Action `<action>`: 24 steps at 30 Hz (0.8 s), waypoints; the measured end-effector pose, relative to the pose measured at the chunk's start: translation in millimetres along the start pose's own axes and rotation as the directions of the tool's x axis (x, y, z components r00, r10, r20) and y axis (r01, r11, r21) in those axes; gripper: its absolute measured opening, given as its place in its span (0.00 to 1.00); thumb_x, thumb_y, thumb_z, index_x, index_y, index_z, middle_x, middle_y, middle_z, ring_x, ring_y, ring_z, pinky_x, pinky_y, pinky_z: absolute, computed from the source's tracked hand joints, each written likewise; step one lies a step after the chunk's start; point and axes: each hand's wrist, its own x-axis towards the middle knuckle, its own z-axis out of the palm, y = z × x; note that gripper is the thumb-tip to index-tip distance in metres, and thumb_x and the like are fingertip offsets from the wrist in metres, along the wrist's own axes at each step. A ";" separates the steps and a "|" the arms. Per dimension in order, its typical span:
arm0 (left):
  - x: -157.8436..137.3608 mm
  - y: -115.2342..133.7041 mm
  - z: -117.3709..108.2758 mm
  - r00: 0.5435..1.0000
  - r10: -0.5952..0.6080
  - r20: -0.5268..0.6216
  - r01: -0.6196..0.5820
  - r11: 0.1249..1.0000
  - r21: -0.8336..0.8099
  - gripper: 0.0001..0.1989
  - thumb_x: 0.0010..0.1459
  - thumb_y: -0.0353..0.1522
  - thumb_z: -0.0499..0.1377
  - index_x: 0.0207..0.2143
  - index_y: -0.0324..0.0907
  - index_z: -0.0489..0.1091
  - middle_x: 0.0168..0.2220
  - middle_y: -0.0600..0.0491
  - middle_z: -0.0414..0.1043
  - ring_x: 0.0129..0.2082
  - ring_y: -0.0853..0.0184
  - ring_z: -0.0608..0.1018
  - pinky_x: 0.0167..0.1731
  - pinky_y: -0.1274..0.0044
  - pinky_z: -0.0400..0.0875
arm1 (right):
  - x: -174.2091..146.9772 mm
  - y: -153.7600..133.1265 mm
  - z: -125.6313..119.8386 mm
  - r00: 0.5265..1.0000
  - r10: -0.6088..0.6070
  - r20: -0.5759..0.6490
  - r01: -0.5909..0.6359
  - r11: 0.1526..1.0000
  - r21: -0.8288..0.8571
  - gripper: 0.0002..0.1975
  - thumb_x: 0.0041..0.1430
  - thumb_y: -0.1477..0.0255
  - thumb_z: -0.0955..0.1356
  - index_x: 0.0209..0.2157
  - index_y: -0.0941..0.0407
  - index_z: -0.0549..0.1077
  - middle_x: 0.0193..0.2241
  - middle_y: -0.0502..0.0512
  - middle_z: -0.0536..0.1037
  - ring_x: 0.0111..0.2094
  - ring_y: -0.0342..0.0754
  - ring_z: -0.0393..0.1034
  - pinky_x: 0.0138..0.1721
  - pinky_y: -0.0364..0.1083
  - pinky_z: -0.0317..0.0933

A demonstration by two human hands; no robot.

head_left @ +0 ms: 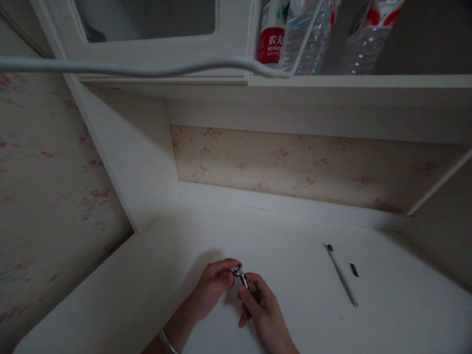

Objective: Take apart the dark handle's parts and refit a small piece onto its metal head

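Note:
Over the white desktop, my left hand (217,282) and my right hand (260,302) meet at a small metallic razor (241,275). My left thumb and fingertips pinch its dark head. The fingers of my right hand are wrapped round the shiny handle, and its lower end is hidden in that hand. The razor is tilted, with its head up and to the left. To the right lie a pale toothbrush (342,278) with a dark head and a small dark green piece (354,270), too small to make out. Neither hand touches these.
The white desk (177,236) is bounded by a side panel (129,142) on the left and a low ledge at the back. Above hangs a shelf (350,81) holding several plastic bottles (308,44). A white cable-like bar (147,68) crosses in front of it.

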 end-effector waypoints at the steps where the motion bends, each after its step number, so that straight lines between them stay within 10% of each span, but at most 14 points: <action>1: 0.1 0.2 0.3 1.000 0.009 0.010 -0.009 1.000 0.017 0.22 0.42 0.41 0.69 0.40 0.40 0.77 0.34 0.49 0.72 0.29 0.69 0.69 0.31 0.75 0.63 | 0.8 1.0 -0.5 1.000 -0.013 -0.018 0.013 1.000 -0.009 0.21 0.55 0.53 0.68 0.38 0.58 0.69 0.25 0.48 0.67 0.19 0.38 0.59 0.17 0.39 0.64; 17: -2.5 14.1 8.2 0.990 0.138 -0.002 -0.116 0.837 0.534 0.10 0.55 0.38 0.59 0.33 0.40 0.72 0.28 0.54 0.69 0.27 0.70 0.70 0.28 0.80 0.65 | 5.1 7.8 6.5 0.997 0.066 0.031 -0.070 0.989 0.129 0.26 0.58 0.50 0.63 0.40 0.60 0.71 0.31 0.54 0.71 0.15 0.36 0.62 0.14 0.38 0.63; 24: -1.3 5.0 -1.6 0.979 0.177 -0.099 -0.081 0.788 0.610 0.13 0.53 0.40 0.60 0.36 0.40 0.73 0.33 0.51 0.72 0.32 0.66 0.73 0.32 0.79 0.68 | -1.2 1.3 4.9 0.999 -0.029 0.038 0.034 0.988 -0.148 0.17 0.59 0.57 0.65 0.40 0.57 0.71 0.35 0.52 0.64 0.27 0.41 0.66 0.25 0.40 0.65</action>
